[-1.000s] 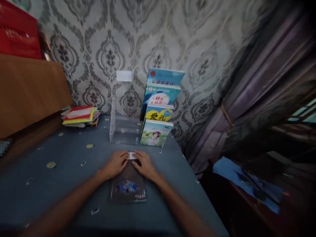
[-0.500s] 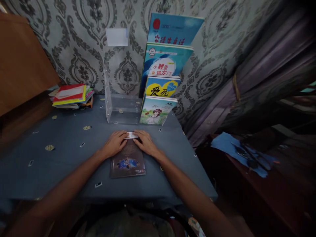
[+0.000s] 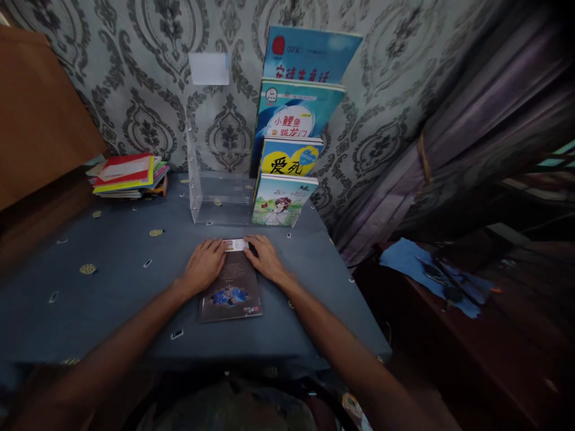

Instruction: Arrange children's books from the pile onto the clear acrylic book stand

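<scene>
A dark brown book [image 3: 231, 278] lies flat on the table, with a blue picture low on its cover and a white strip at its far end. My left hand [image 3: 206, 264] grips the far left corner, its fingers bent over the edge. At the opposite far corner, my right hand [image 3: 266, 257] holds the book with the thumb on the cover and the fingers along the side. The undersides of the fingers are hidden. Just beyond stands a clear acrylic rack [image 3: 220, 212], its right side filled with several upright books in tiers, a green-white one [image 3: 283, 206] in front.
A pile of books and folders [image 3: 128, 173] sits at the back left of the blue-grey tablecloth [image 3: 121, 287]. A brown wooden panel [image 3: 40, 114] rises at the left. To the right are a purple curtain [image 3: 381, 203] and a dark red surface with a blue cloth [image 3: 417, 266].
My hands have parted slightly at the book's far end, so more of the white strip shows. The view has shifted a little; the rack and its books stand as before.
</scene>
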`<state>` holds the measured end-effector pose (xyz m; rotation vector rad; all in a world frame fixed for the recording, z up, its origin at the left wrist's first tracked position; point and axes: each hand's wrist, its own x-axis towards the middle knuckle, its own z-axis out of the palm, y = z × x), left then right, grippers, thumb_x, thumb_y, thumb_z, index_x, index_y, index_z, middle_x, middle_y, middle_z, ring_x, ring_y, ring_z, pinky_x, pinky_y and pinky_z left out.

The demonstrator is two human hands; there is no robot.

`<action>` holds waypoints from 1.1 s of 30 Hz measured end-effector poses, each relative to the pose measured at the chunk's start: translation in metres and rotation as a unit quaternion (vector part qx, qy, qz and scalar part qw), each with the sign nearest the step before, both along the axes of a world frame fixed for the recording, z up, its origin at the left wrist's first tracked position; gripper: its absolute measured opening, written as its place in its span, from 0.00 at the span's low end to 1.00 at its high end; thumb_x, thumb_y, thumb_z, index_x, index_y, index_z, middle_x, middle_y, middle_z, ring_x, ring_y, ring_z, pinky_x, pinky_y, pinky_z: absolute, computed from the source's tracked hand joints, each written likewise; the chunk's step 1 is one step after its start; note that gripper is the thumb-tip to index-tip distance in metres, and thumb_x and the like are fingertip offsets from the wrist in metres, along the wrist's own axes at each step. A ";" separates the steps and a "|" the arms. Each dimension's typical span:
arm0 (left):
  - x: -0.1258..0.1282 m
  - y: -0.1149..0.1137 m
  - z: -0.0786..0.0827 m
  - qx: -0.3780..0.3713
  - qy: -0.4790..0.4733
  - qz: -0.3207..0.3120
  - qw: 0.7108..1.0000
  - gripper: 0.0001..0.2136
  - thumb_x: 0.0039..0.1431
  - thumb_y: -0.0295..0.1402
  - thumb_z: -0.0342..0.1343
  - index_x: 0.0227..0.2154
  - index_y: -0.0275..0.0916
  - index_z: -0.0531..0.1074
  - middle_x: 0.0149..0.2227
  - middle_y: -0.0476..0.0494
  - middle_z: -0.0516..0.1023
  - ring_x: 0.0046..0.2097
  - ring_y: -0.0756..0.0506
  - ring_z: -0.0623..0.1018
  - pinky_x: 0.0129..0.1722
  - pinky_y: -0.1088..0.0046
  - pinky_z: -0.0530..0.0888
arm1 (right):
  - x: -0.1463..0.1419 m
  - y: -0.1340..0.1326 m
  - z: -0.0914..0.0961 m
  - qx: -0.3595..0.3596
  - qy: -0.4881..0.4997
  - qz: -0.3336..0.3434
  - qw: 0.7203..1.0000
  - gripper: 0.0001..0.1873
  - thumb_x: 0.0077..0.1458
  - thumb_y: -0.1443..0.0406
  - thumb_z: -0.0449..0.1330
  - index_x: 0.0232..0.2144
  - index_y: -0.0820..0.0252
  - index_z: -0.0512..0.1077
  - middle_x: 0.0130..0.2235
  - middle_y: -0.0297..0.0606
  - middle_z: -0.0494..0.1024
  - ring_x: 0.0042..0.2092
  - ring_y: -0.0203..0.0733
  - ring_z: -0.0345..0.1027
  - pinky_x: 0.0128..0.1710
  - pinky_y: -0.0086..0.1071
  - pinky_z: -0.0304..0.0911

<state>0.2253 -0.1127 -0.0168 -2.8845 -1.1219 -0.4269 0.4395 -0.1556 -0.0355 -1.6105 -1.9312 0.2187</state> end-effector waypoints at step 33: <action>0.016 0.015 0.016 -0.039 0.055 -0.042 0.997 0.18 0.70 0.41 0.45 0.55 0.36 0.69 0.61 0.32 0.72 0.65 0.37 0.68 0.63 0.55 0.64 | 0.000 0.002 0.010 -0.027 0.167 -0.048 0.984 0.18 0.66 0.61 0.51 0.36 0.61 0.79 0.31 0.37 0.81 0.35 0.41 0.73 0.38 0.30 0.61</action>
